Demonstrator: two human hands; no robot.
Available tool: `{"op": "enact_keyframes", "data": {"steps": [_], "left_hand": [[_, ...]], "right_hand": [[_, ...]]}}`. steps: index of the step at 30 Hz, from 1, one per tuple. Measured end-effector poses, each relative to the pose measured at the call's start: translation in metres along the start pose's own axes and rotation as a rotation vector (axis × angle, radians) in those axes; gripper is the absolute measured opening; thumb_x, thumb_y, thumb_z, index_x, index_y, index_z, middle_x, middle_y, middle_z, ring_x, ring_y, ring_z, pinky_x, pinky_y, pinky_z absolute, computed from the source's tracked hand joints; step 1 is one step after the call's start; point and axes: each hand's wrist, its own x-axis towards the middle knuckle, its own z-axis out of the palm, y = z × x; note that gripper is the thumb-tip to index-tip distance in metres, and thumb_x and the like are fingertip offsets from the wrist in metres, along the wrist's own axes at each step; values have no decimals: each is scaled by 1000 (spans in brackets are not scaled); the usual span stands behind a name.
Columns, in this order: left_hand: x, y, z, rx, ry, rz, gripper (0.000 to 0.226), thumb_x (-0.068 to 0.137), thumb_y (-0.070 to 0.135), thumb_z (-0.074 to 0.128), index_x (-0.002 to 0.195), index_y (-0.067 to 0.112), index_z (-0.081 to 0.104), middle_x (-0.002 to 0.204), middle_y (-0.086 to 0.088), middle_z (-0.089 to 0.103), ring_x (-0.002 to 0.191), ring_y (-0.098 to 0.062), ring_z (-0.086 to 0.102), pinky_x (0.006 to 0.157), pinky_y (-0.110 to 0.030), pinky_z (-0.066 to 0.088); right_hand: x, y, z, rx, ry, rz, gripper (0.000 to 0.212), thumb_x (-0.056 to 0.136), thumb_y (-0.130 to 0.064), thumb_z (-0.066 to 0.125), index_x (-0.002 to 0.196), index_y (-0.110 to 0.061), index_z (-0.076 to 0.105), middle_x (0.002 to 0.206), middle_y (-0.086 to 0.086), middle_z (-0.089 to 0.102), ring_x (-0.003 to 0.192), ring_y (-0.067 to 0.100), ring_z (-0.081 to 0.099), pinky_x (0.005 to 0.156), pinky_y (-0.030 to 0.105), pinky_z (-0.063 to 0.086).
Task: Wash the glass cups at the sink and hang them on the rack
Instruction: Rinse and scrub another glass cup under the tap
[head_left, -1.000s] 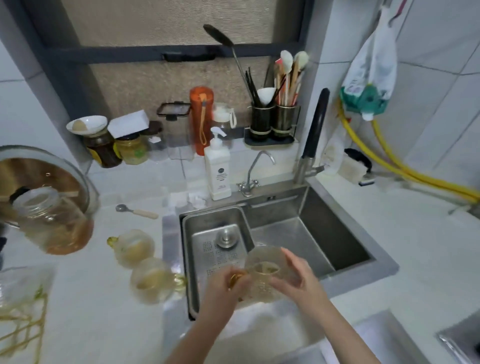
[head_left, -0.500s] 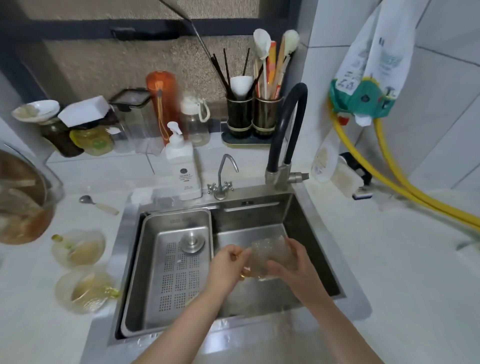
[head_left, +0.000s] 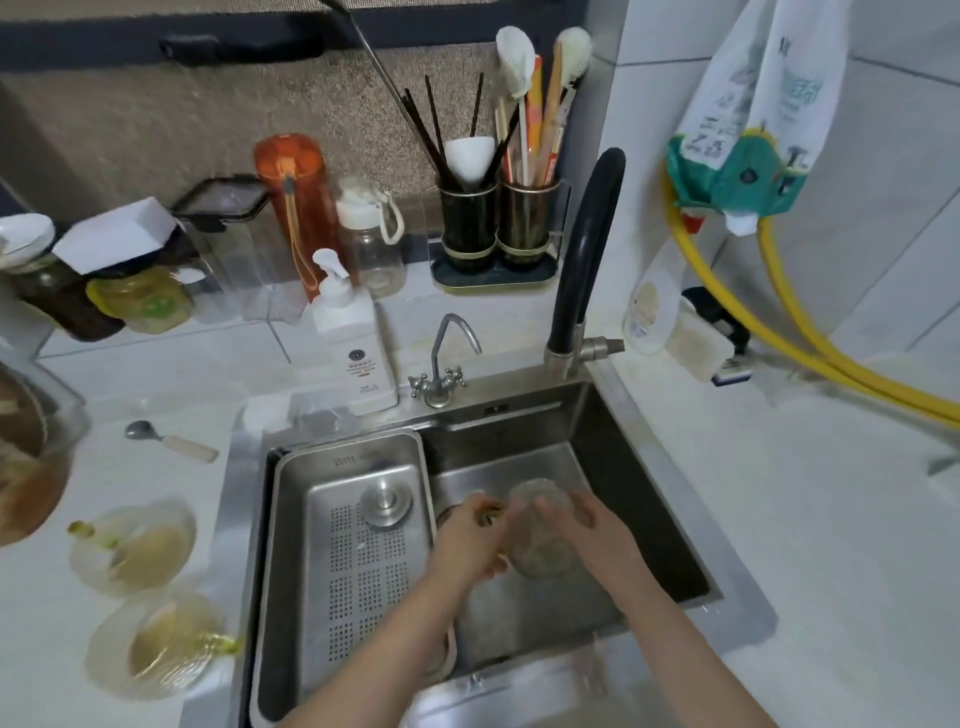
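Across the white table (head_left: 810, 525) a steel sink (head_left: 597, 415) is sunk near the middle, with a perforated drain tray (head_left: 343, 551) filling its left part and an open basin on the right. Behind it a black curved faucet (head_left: 587, 260) arches over the basin; no water can be seen running from it. A smaller chrome tap (head_left: 441, 358) and a white soap dispenser (head_left: 353, 343) stand at the back rim.

Low in the basin, both hands hold one glass cup (head_left: 540, 535) on its side. The right hand (head_left: 597, 530) is curled round the cup's body, and the left hand (head_left: 462, 540) grips at its near side, where a yellowish bit, perhaps the handle, shows; blur hides the exact finger positions. Two more glass cups (head_left: 135, 545) lie on the table left of the sink, well apart from the hands, each with what looks like a yellow-green handle. No hanging rack is in view.

Judging from this, the washing is at its start, with one cup in hand and two waiting. The main risk is a slip: wet glass is slick, and a loosened hold would drop the cup onto the steel floor of the basin, or knock it against the wall or tray edge, chipping it. The cups on the table could roll if nudged by an elbow.
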Motion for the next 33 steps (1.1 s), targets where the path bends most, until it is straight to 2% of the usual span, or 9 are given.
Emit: {"op": "enact_keyframes", "data": {"steps": [6,9,13,17,22,24,27,29,33], "left_hand": [[7,-2,-4,-24,-65,-33,31,85,55,57,88,24,56,83,-13,72,65,-27,71,61,-37,55],[6,2,-5,-50,-99,-59,36,84,58,56,86,22,56,87,-15,72,68,-29,73,67,-40,58],[9,9,-4,-62,-124,-118,52,80,63,57,100,15,58,88,-16,72,66,-27,73,55,-31,57],[10,17,1,-82,-99,-116,51,82,61,57,100,14,58,87,-17,72,64,-26,72,54,-29,55],[12,28,9,-166,-6,-70,28,84,51,62,96,27,53,73,-5,65,50,-15,62,44,-22,45],[12,31,12,-202,40,-35,22,84,44,67,92,28,53,69,0,60,50,-12,56,46,-24,45],[13,36,13,-243,90,-30,20,89,37,63,81,20,56,73,-2,61,58,-14,58,53,-29,49],[16,39,14,-311,85,-61,24,93,32,58,82,11,55,77,-10,60,57,-16,58,51,-28,49],[17,45,17,-443,78,-85,18,92,21,61,92,7,49,81,-13,55,58,-13,57,43,-21,50]], "right_hand": [[4,-11,0,-22,1,64,65,81,-64,55,125,-17,58,128,7,60,117,24,55,91,28,40],[8,-10,-3,-42,-10,80,80,73,-75,53,129,-18,57,131,5,59,120,24,54,97,32,41],[13,-13,-9,-69,-19,88,88,71,-80,50,133,-19,51,134,6,56,122,25,53,102,38,41],[19,-15,-17,-112,-50,71,87,71,-81,47,131,-19,52,131,6,58,118,25,55,99,36,41],[26,-20,-32,-98,-93,-39,72,79,-65,57,133,-18,48,126,5,59,115,23,56,101,40,44],[29,-18,-37,-58,-113,-107,84,69,-66,66,136,-19,44,129,3,57,118,23,55,102,44,45],[37,-10,-47,-13,-159,-225,100,50,-71,71,133,-19,48,126,-1,60,116,17,59,99,42,49],[46,-2,-54,-11,-204,-315,89,52,-64,74,127,-21,53,119,-4,63,110,10,61,96,40,52],[63,3,-69,-17,-270,-437,96,55,-63,79,136,-29,42,131,-6,50,120,9,52,99,38,50]]}}
